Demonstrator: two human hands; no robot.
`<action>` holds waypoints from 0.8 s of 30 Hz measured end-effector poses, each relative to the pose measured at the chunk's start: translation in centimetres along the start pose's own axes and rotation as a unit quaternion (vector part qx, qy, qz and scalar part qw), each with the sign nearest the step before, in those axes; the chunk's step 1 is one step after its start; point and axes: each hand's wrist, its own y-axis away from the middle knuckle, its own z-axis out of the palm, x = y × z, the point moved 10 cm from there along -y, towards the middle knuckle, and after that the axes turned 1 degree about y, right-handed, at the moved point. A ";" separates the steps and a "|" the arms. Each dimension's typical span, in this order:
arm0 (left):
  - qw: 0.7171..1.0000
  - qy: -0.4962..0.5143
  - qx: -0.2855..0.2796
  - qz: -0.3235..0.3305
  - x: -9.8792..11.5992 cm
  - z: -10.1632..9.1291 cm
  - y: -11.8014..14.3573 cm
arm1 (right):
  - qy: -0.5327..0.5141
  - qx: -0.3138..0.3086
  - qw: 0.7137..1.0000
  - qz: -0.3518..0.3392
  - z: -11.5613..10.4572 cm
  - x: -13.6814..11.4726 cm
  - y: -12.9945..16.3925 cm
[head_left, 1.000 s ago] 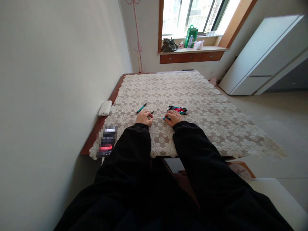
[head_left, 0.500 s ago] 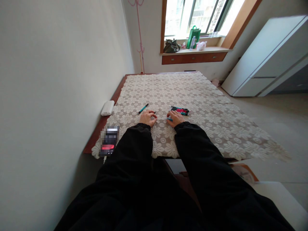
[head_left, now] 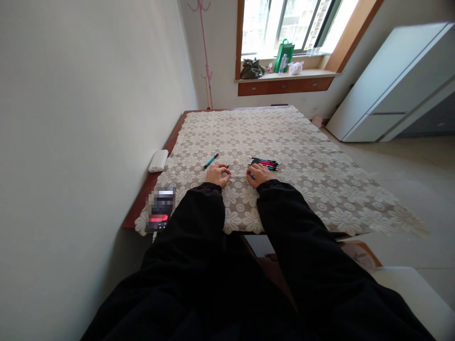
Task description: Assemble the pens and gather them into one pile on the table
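A person in black sleeves leans over a surface (head_left: 320, 156) draped in a white floral lace cloth (head_left: 284, 137), both hands resting close together near its front edge. The left hand (head_left: 217, 174) has its fingers curled around a small dark-tipped pen part, while the right hand (head_left: 259, 174) pinches a teal pen barrel (head_left: 251, 175) between closed fingers. A thin pale refill (head_left: 237, 176) spans the short gap between the two hands, just above the cloth; how firmly each end is gripped is too small to tell.

Just beyond the right hand lies a tidy bundle of pens (head_left: 263, 163), black, teal and red, laid side by side. A single teal pen (head_left: 211, 160) lies alone and aslant just beyond the left hand.

At the surface's left edge, against the white wall, sits a white power bank (head_left: 158, 160). Nearer the front left corner a phone (head_left: 159, 214) lies with its screen lit. Beyond the far end, a window sill (head_left: 284, 75) holds a green bag (head_left: 286, 55) and a dark bundle of cloth (head_left: 252, 68). A pink coat stand (head_left: 204, 52) rises in the corner, and a white cabinet (head_left: 391, 90) stands to the right.
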 end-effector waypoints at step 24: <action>0.999 -0.031 0.013 0.021 1.4 -0.9 0.2 | -0.050 0.068 0.988 0.126 -1.9 3.6 0.5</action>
